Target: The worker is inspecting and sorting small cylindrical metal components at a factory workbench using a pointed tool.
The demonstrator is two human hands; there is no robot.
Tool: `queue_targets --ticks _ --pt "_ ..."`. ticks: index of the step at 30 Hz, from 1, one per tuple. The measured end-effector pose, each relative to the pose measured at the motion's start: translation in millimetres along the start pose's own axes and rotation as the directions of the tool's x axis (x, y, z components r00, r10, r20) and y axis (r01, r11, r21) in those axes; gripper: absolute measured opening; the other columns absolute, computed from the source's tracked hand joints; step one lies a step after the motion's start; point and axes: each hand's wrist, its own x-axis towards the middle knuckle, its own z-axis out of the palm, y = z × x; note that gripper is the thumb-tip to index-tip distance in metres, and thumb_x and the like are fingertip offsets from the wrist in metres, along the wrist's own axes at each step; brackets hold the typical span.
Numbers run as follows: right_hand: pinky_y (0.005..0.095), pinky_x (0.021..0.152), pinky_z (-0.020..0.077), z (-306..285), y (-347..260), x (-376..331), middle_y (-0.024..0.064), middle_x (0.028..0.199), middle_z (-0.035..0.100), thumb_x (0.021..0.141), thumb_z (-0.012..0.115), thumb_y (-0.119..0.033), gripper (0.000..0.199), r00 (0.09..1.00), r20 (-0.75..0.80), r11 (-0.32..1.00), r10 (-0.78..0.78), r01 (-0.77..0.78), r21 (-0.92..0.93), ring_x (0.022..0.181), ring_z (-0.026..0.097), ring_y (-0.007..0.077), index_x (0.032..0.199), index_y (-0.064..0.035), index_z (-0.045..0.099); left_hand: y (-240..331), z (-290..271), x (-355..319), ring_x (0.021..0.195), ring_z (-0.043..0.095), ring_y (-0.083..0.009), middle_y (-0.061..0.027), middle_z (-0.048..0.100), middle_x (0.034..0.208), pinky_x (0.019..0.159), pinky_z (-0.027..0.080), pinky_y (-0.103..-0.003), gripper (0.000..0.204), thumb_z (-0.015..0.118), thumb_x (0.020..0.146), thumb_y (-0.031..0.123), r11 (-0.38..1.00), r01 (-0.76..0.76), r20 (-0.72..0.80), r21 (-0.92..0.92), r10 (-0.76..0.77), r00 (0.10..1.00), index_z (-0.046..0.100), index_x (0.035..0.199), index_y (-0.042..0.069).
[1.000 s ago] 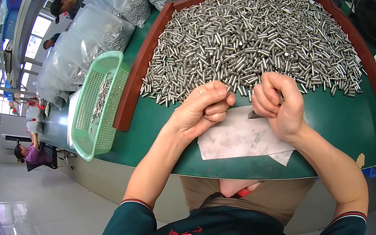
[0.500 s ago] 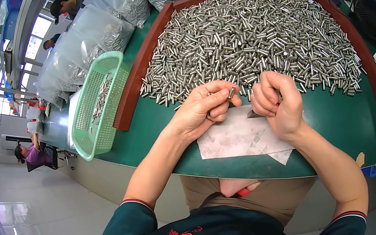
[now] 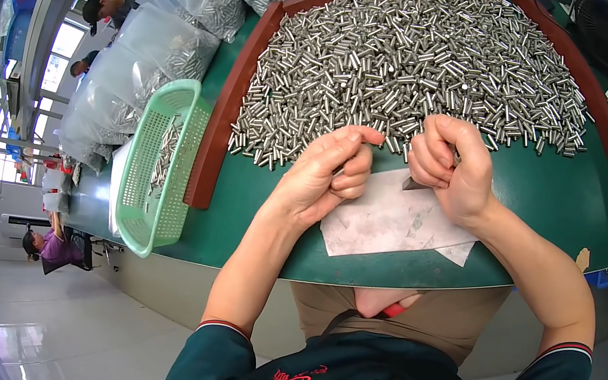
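My left hand (image 3: 332, 172) is closed over the near edge of the pile, its index finger bent towards the right hand. Whatever its curled fingers hold is hidden. My right hand (image 3: 452, 170) is a fist a little to the right, apart from the left. From under its fingers sticks the tip of a dark, flat, pointed piece (image 3: 412, 185); the rest is covered. Beneath both hands lies a smudged white paper sheet (image 3: 370, 224). Just beyond them spreads a wide heap of short, shiny metal pins (image 3: 419, 65).
Red-brown rails (image 3: 220, 129) border the heap on the green table (image 3: 240, 240). Left of them stands a light-green perforated basket (image 3: 134, 199) with some pins inside. Clear bags of pins (image 3: 160, 44) line the far left. A black fan (image 3: 603, 31) is at the far right. Other people work at left.
A metal pin showed between my left thumb and index finger; now it is out of sight and those fingers have curled differently. My right hand has barely moved.
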Motion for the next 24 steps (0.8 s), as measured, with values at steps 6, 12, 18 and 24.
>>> queue_targets --ticks 6,12,18,24 --pt "0.0228 0.038 0.0158 -8.4 0.1 -3.5 -0.0024 0.042 0.023 0.086 0.033 -0.025 0.038 1.000 0.011 0.996 -0.006 0.007 -0.089 0.038 0.017 0.0069 0.051 -0.0120 0.026 45.8 -6.5 -36.1 0.047 0.028 -0.0008 0.0063 0.035 0.057 0.040 0.021 -0.017 0.020 0.045 0.090 0.019 0.602 -0.298 -0.227 0.741 0.642 0.733 0.055 0.096 0.002" --pt "0.0221 0.036 0.0154 0.4 2.8 -0.9 -0.0022 0.041 0.024 0.085 0.034 -0.021 0.038 1.000 -0.002 0.999 -0.017 0.017 -0.046 0.037 0.018 0.0063 0.049 -0.0114 0.026 135.1 -53.8 -113.8 0.051 0.041 -0.0060 -0.0014 0.052 0.061 0.047 0.033 -0.022 0.018 0.047 0.087 0.012 -0.270 0.405 0.172 0.874 0.949 0.262 0.058 0.093 -0.001" --pt "0.0220 0.036 0.0155 5.3 3.9 -2.0 -0.0022 0.041 0.024 0.084 0.034 -0.020 0.037 0.999 -0.023 0.998 -0.025 0.024 -0.053 0.037 0.018 0.0060 0.050 -0.0114 0.026 154.2 -91.3 -134.2 0.100 0.049 -0.0301 -0.0154 0.054 0.107 0.084 0.038 -0.037 0.037 0.062 0.076 0.031 -0.431 0.681 0.193 0.592 0.896 0.400 0.058 0.101 0.003" --pt "0.0219 0.036 0.0155 -2.2 3.7 -3.8 -0.0023 0.041 0.024 0.085 0.033 -0.020 0.036 0.999 -0.023 0.998 -0.023 0.022 -0.055 0.037 0.018 0.0058 0.051 -0.0113 0.027 58.7 -12.8 -49.9 0.056 0.054 -0.0217 -0.0108 0.057 0.064 0.053 0.043 -0.031 0.009 0.064 0.071 0.007 -0.253 0.114 0.134 0.961 0.783 0.607 0.059 0.070 -0.001"
